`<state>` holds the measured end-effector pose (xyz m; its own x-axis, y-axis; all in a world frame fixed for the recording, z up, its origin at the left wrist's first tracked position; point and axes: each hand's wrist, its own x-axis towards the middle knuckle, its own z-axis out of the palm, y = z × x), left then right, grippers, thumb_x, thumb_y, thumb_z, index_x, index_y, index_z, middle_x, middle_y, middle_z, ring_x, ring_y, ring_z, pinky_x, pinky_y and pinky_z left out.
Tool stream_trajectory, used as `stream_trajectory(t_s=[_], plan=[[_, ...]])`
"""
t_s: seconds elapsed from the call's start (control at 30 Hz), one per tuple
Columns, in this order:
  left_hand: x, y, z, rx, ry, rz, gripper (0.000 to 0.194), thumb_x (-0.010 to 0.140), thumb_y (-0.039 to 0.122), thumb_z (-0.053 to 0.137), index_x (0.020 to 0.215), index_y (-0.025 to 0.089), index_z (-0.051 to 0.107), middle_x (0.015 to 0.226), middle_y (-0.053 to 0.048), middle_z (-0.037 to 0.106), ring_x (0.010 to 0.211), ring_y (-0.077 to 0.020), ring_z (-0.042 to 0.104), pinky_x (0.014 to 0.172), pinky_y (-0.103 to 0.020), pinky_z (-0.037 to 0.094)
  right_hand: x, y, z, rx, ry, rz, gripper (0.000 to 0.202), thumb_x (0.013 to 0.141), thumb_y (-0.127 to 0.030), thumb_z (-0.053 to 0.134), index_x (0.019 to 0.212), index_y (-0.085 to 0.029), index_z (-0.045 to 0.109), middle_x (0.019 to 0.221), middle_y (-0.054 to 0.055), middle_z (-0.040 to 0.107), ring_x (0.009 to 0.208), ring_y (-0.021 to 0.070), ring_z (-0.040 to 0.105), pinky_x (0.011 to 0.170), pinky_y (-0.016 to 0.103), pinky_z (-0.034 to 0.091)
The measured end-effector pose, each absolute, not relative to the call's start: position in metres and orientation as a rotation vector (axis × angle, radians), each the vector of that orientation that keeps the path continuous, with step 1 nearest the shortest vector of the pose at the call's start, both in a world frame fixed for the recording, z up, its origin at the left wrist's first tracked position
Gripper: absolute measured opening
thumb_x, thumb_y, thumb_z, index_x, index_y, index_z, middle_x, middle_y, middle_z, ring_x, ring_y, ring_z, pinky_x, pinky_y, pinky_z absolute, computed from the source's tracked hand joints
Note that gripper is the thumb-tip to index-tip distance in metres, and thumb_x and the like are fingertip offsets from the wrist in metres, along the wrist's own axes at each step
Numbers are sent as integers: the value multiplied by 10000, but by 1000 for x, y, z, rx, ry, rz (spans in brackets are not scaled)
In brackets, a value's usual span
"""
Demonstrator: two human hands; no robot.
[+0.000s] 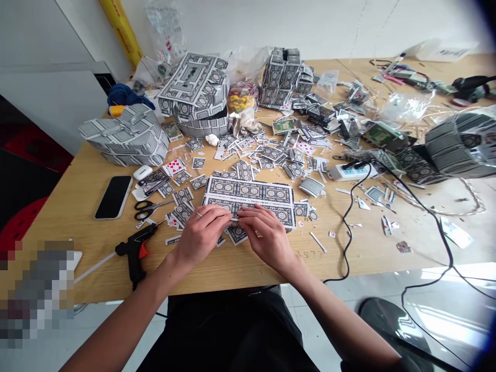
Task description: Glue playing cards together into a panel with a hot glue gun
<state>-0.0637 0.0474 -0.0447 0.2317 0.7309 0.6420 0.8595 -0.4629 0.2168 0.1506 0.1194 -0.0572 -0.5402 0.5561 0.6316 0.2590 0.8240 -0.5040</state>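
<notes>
In front of me lies a rectangular panel or box covered with patterned playing cards (248, 192), white seams running along it. My left hand (203, 227) grips its near edge, fingers bent together on the top. My right hand (267, 227) grips the same edge just beside it, fingers curled over the top and thumb low at the front. Both thumb tips are partly hidden. Cut card pieces (236, 235) stick out beneath the near edge. To the left of my left hand are black scissors (145, 209) and a black glue gun (135, 250) with an orange trigger.
Card-covered models (194, 88) stand at the back, with another (461, 144) at the right. Card scraps (271, 152) spread across the wooden table. A phone (114, 197) lies left. A white power strip (349, 171) trails black cables (349, 222) over the front edge.
</notes>
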Motion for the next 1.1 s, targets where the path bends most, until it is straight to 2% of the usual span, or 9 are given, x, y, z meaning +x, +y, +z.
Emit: stream_trajectory(t_s=[0.27, 0.5, 0.77, 1.1], plan=[[-64, 47, -40, -2322, -1520, -1014, 238, 1002, 121, 734, 1227, 198, 720, 1140, -53, 823, 1088, -228, 764, 1004, -394, 611, 152, 118, -52, -586, -2185, 458, 178, 1056, -146, 683, 1188, -258, 722, 1209, 58, 854, 1201, 227, 807, 1190, 498, 577], [-63, 47, -38, -2336, -1513, -1028, 247, 993, 91, 735, 1220, 187, 719, 1155, -54, 823, 1107, -225, 767, 1032, -397, 611, 152, 118, -56, -578, -2182, 397, 267, 1038, -175, 733, 1295, -239, 696, 1254, 91, 840, 1202, 242, 805, 1175, 502, 587], [-65, 50, -39, -2343, -1474, -1038, 214, 977, 48, 730, 1128, 199, 728, 1105, -27, 839, 1044, -220, 775, 962, -396, 619, 151, 121, -60, -555, -2186, 392, 178, 1040, -109, 702, 1149, -246, 737, 1226, 58, 855, 1195, 233, 809, 1162, 481, 578], [-63, 52, -46, -2358, -1411, -1093, 241, 972, -1, 685, 1136, 173, 712, 1072, -60, 832, 1002, -210, 776, 944, -374, 626, 150, 122, -59, -533, -2193, 383, 181, 1038, -84, 696, 1138, -232, 729, 1183, 42, 864, 1181, 237, 809, 1136, 493, 590]])
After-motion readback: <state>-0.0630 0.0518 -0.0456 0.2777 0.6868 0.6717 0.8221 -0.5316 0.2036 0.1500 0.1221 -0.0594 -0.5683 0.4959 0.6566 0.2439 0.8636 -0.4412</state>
